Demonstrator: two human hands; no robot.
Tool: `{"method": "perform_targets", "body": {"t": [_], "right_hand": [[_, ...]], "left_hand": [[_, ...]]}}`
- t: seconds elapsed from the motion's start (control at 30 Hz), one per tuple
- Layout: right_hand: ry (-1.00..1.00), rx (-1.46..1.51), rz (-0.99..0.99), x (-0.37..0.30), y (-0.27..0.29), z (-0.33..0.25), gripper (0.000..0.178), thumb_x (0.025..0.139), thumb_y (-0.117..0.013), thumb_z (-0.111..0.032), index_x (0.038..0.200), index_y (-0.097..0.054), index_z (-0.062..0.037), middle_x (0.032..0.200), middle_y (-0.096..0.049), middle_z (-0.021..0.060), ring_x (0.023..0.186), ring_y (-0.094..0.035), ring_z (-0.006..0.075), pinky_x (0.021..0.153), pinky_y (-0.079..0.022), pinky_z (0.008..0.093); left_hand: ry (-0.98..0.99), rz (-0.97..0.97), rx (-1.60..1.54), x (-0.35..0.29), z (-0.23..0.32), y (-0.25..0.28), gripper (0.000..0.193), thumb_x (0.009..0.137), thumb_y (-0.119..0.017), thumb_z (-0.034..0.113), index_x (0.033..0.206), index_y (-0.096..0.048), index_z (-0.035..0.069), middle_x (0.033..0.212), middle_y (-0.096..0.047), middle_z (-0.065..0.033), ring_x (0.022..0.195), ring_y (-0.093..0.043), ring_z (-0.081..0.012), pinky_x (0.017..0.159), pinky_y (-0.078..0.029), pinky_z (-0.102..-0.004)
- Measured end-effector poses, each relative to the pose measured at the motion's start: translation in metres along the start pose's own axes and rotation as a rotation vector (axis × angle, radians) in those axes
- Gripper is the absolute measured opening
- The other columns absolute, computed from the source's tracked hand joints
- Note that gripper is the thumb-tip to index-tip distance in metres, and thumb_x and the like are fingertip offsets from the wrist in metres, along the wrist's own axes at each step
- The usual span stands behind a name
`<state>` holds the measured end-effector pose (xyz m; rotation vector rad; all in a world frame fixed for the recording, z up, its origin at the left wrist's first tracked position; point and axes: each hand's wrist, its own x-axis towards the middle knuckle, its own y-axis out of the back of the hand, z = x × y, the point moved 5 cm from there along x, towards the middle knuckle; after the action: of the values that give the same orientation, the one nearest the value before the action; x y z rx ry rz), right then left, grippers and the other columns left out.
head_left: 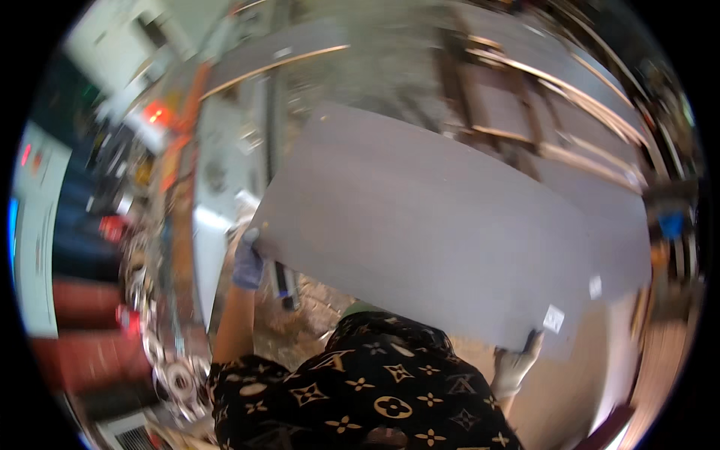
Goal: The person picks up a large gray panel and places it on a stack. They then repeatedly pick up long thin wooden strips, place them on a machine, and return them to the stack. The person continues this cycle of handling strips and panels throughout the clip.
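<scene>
A large rectangular grey board is held tilted in front of my body, with a small white label near its lower right corner. My left hand, in a grey-blue glove, grips the board's left end near the lower corner. At the lower right edge, my right hand, in a pale glove with dark fingertips, has hold of the same board by the label. The fingers under the board are hidden from view.
Another grey board lies at the right, partly behind the held one. Stacked boards with light edges fill the upper right. To the left are a machine bed, an orange-red lamp and many ring-shaped parts. Motion blurs the surroundings.
</scene>
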<state>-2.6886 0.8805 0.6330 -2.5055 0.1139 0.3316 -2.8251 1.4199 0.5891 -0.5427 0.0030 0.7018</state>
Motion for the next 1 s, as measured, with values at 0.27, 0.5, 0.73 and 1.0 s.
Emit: {"method": "perform_targets", "body": {"t": [0.27,0.5,0.73,1.0], "right_hand": [[-0.401,0.027,-0.424,-0.003,-0.149,0.111,0.046,0.082,-0.058,-0.027,0.123,-0.047,-0.0082,0.115,-0.056,0.0071,0.1,-0.056,0.0227,0.079,-0.049,0.036],[-0.565,0.123,-0.617,0.081,-0.2,0.247,0.036,0.08,-0.06,-0.008,0.115,-0.053,-0.0022,0.113,-0.058,0.0062,0.105,-0.055,0.0202,0.093,-0.044,0.0366],[-0.899,0.053,-0.685,0.07,-0.282,0.343,0.036,0.079,-0.067,-0.017,0.112,-0.054,-0.012,0.109,-0.057,0.0008,0.103,-0.055,0.018,0.092,-0.046,0.0396],[-1.074,-0.105,-0.75,0.105,-0.316,0.38,0.047,0.079,-0.067,-0.023,0.12,-0.047,-0.0141,0.119,-0.05,0.0019,0.111,-0.049,0.0205,0.093,-0.044,0.0417]], "left_hand": [[-0.245,0.478,-0.421,-0.078,0.039,0.148,0.045,0.085,-0.058,0.034,0.12,-0.05,0.007,0.11,-0.06,-0.0054,0.098,-0.059,-0.0166,0.082,-0.051,-0.0291],[-0.226,0.681,-0.573,-0.048,0.025,0.194,0.036,0.08,-0.067,0.021,0.112,-0.053,0.008,0.107,-0.062,-0.0036,0.095,-0.06,-0.0183,0.082,-0.052,-0.0295],[-0.175,0.749,-0.693,0.042,-0.023,0.188,0.026,0.082,-0.063,0.019,0.105,-0.057,0.009,0.105,-0.062,-0.0053,0.093,-0.061,-0.0198,0.079,-0.054,-0.0345],[-0.357,0.898,-0.655,0.102,-0.014,0.197,0.039,0.086,-0.054,0.03,0.118,-0.052,0.007,0.113,-0.059,-0.0085,0.101,-0.058,-0.0252,0.087,-0.05,-0.0404]]}}
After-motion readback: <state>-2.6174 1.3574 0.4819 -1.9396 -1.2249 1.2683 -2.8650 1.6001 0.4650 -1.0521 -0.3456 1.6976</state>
